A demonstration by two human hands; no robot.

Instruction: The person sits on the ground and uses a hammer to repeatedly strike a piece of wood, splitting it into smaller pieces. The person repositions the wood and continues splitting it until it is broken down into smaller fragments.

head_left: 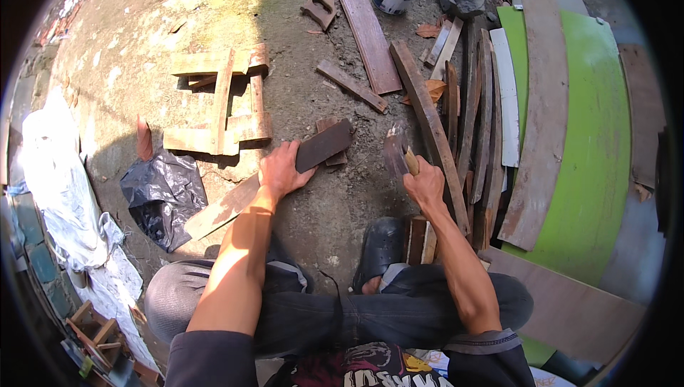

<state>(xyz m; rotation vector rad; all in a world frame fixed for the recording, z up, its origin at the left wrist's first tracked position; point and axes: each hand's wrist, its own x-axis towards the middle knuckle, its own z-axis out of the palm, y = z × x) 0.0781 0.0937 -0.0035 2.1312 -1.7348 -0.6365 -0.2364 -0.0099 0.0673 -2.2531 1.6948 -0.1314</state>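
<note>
— Where's the plank [285, 173] lying?
— On the ground, long axis running from lower left up to upper right, dark end pointing upper right.
— And the hands?
— Left hand [281, 169] presses on it; right hand [425, 184] grips a blurred hammer [397, 153].

Light: hard daylight, bright on my left forearm [235, 273] and the white sheet [53, 173], which glares nearly blank. Shadows: crisp and dark on the concrete ground [313, 95], cast by the wooden frame [221, 102]. Blur: the hammer head [394, 152] above my right hand [425, 184] is smeared. Distortion: fisheye, boards bowing toward a black rim.
</note>
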